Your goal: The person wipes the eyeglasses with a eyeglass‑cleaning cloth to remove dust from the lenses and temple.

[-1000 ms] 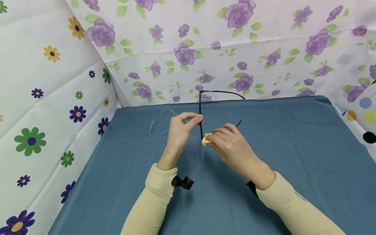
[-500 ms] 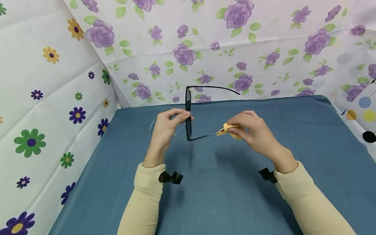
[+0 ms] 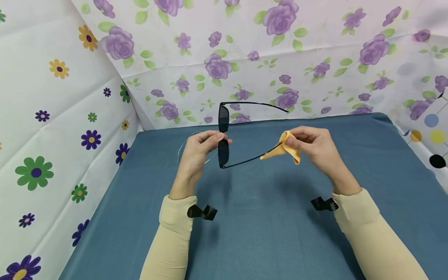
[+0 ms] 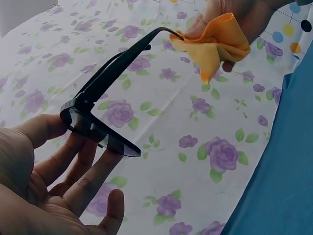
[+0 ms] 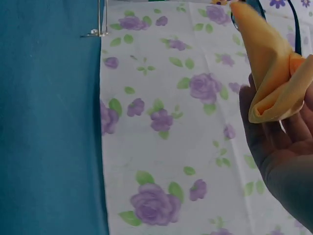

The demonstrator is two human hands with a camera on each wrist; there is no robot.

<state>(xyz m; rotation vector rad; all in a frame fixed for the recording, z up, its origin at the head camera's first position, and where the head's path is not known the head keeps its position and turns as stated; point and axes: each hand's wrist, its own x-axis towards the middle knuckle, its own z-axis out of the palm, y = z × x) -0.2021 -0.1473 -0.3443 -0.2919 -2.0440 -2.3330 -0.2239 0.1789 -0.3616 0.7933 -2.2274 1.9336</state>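
Black-framed sunglasses (image 3: 223,152) with dark lenses are held up above the table, both temples unfolded toward the right. My left hand (image 3: 201,149) pinches them at the bridge between thumb and fingers; in the left wrist view the fingers (image 4: 80,181) support the front of the frame. A yellow cleaning cloth (image 3: 285,147) is pinched in my right hand (image 3: 311,146), wrapped round the tip of the lower temple. Its loose corners hang down. The right wrist view shows the folded cloth (image 5: 274,68) between the right hand's fingers and thumb.
Behind my left hand, thin wire-framed glasses (image 3: 180,149) lie on the blue tablecloth (image 3: 259,233), mostly hidden. Their metal parts (image 5: 100,33) show at the top of the right wrist view. A floral sheet (image 3: 252,66) hangs along the back.
The sunglasses shifted left and turned, so their lenses now show. My right hand slid the cloth rightward along the lower temple, from near the hinge to its tip.
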